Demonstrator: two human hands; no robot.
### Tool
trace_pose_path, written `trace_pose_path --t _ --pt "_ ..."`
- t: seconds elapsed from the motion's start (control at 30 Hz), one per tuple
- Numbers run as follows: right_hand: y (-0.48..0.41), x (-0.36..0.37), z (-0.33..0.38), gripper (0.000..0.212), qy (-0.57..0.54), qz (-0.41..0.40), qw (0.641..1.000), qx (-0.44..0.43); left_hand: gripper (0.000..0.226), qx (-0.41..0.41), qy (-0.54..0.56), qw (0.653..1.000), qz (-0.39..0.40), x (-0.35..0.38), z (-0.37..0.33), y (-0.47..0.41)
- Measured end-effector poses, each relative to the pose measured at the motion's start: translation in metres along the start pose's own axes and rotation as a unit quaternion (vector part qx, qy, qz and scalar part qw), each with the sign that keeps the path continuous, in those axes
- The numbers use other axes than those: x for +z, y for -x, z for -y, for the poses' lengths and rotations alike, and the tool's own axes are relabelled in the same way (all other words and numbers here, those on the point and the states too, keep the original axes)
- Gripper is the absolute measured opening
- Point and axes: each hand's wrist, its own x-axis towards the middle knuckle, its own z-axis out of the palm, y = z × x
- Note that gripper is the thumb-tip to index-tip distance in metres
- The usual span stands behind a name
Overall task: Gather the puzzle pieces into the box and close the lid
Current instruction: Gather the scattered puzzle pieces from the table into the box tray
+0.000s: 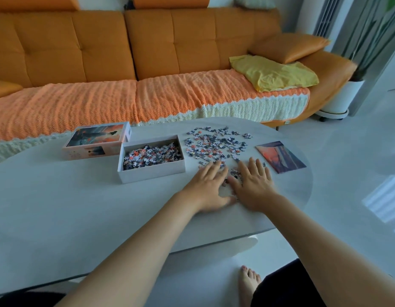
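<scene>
The left hand [205,187] and right hand [251,185] are a bit smeared, and they cover whatever puzzle pieces [214,142] sit under the palms, so no telling how many are there. The near wall of the box [151,171] hides the lowest pieces inside, and the art on the lid [96,138] and the picture card [280,157] is too soft to make out. The sofa [125,52] runs off the left and top edges, and the potted plant [345,96] gets chopped at the right.

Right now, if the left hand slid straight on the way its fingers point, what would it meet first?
The loose puzzle pieces: the left hand lies flat on the table, fingertips at the spread's near edge. The open box sits off to its left, seemingly out of that line.
</scene>
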Motion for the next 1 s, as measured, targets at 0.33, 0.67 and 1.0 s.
trace_pose_path --t 0.33,0.67,1.0 --pt "-0.033 -0.018 0.02 0.04 -0.177 -0.041 0.974 -0.134 0.117 -0.062 0.025 0.998 0.011 -0.007 0.017 -0.016" --pt "-0.041 -0.007 -0.003 0.055 -0.094 0.001 0.986 -0.135 0.073 0.012 0.02 0.992 -0.124 0.0 0.021 -0.027" --pt "-0.057 -0.02 0.001 0.042 -0.085 -0.101 0.986 -0.104 0.071 -0.028 0.051 0.995 -0.079 -0.011 0.025 -0.043"
